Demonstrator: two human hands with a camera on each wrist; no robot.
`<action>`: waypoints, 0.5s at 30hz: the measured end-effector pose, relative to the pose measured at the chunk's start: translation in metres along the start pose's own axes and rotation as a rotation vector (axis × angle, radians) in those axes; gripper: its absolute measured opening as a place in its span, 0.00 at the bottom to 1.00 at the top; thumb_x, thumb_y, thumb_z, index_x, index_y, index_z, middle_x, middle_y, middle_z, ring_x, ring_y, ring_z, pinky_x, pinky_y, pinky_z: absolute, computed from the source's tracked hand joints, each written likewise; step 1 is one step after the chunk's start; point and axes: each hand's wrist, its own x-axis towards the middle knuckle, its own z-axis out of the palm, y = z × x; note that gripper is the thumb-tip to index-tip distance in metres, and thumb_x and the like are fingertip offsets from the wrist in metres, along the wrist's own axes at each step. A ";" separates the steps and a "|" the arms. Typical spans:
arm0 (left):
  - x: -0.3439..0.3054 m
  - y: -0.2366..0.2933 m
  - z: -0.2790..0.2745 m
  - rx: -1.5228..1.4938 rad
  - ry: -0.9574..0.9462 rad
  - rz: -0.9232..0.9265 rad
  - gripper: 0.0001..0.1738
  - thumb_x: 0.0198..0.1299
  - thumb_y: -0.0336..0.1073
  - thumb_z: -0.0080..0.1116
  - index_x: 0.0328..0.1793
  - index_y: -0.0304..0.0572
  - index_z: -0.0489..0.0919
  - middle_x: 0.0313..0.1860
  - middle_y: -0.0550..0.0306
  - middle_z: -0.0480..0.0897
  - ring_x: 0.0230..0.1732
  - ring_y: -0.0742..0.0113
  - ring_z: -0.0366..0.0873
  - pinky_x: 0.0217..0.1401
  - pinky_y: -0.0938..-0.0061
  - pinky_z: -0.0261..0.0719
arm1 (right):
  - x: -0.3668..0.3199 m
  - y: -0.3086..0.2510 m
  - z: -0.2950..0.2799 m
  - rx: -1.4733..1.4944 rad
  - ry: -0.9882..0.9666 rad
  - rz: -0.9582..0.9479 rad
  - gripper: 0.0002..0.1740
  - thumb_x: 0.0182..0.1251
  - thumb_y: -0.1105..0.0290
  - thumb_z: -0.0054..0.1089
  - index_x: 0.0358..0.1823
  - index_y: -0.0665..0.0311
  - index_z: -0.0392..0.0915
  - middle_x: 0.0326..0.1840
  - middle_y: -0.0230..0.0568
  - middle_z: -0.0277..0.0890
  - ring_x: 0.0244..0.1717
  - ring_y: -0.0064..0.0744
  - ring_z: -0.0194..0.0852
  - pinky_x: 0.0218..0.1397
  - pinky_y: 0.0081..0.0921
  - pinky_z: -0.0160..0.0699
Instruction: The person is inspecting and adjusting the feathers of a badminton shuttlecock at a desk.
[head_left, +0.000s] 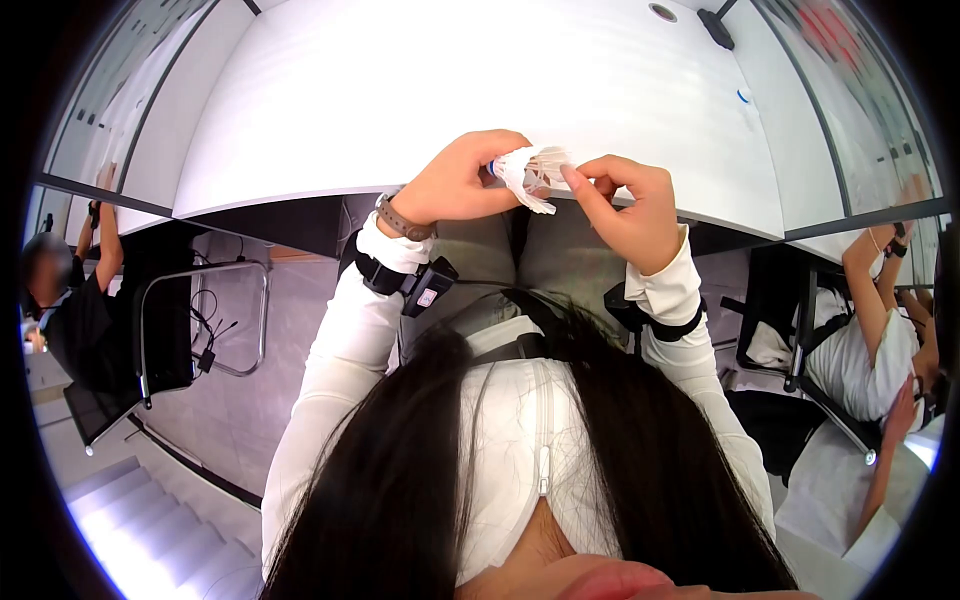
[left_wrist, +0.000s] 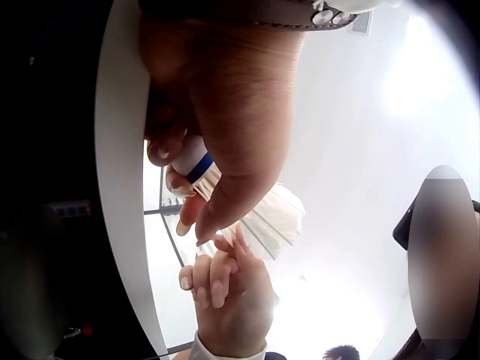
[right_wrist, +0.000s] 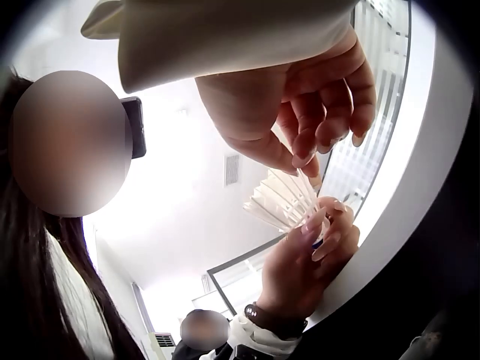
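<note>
A white feather shuttlecock [head_left: 522,180] with a blue band round its base is held just over the table's near edge. My left hand [head_left: 450,185] grips it by the base end, and the feather skirt opens toward the right. The left wrist view shows the white base and blue band [left_wrist: 199,167] among the left fingers, with the thumb along the feathers. From the right, my right hand [head_left: 638,212] pinches the skirt's edge between thumb and forefinger. In the right wrist view those fingertips meet at one feather of the shuttlecock [right_wrist: 276,201], the other fingers loosely curled.
The white table [head_left: 420,90] stretches ahead, with low partitions at both sides. A black object [head_left: 716,30] lies at its far right, near a round grommet [head_left: 663,12]. A small blue-and-white piece [head_left: 743,96] is on the right. Other people sit at either side.
</note>
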 end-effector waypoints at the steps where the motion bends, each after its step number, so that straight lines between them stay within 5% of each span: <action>1: 0.000 0.001 0.000 -0.003 0.001 -0.010 0.13 0.53 0.34 0.71 0.42 0.40 0.82 0.32 0.63 0.79 0.31 0.76 0.72 0.33 0.79 0.68 | 0.000 -0.001 -0.001 0.002 0.006 0.006 0.09 0.64 0.69 0.68 0.32 0.69 0.84 0.14 0.33 0.73 0.15 0.16 0.67 0.21 0.17 0.62; 7: 0.000 0.006 -0.002 0.009 -0.042 -0.026 0.13 0.52 0.27 0.62 0.45 0.37 0.81 0.33 0.61 0.79 0.35 0.74 0.72 0.39 0.78 0.70 | 0.001 0.000 -0.005 -0.041 0.010 0.002 0.08 0.64 0.69 0.67 0.33 0.68 0.83 0.13 0.33 0.72 0.15 0.17 0.67 0.21 0.18 0.63; 15: 0.001 0.001 -0.001 0.018 -0.014 -0.007 0.12 0.53 0.34 0.70 0.43 0.41 0.83 0.32 0.62 0.81 0.31 0.75 0.73 0.33 0.79 0.70 | 0.001 -0.003 -0.009 -0.081 -0.036 -0.065 0.08 0.64 0.69 0.67 0.35 0.68 0.83 0.15 0.33 0.73 0.15 0.17 0.67 0.20 0.18 0.63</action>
